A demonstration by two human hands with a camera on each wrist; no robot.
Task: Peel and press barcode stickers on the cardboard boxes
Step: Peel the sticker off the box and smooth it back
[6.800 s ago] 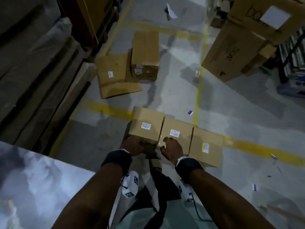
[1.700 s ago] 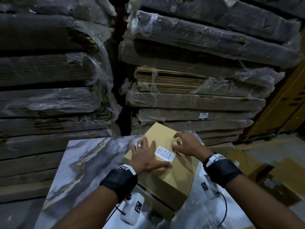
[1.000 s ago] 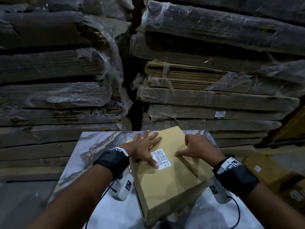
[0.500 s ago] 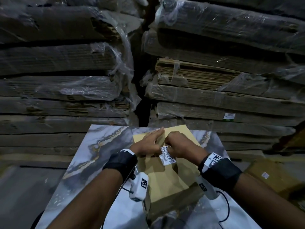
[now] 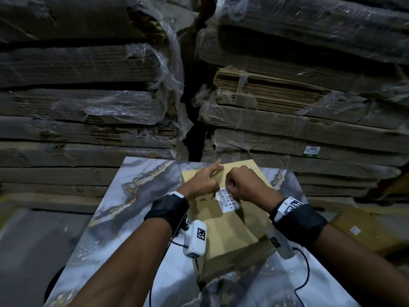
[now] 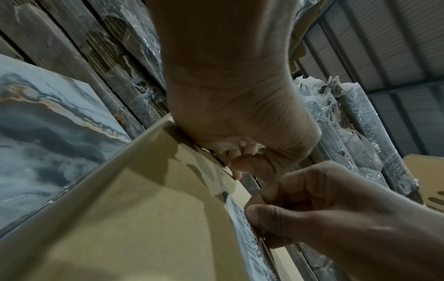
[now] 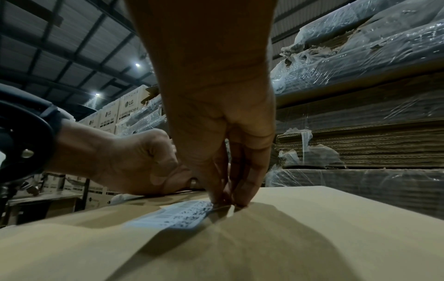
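From the head view, we see a cardboard box (image 5: pixel 230 231) lying on the marble-patterned tabletop (image 5: pixel 124 209), with a white barcode sticker (image 5: pixel 228 199) on its top face. Our left hand (image 5: pixel 200 185) rests on the box beside the sticker with the fingers stretched forward. Our right hand (image 5: pixel 245 185) is curled over the sticker's far end. Behind stand plastic-wrapped stacks of flat cardboard (image 5: pixel 287 94).

From the left wrist view, the right thumb presses on the sticker's (image 6: pixel 250 245) edge.

From the right wrist view, the right fingertips (image 7: pixel 240 197) pinch the end of the sticker (image 7: pixel 177 214), which lies nearly flat on the box (image 7: pixel 288 237).
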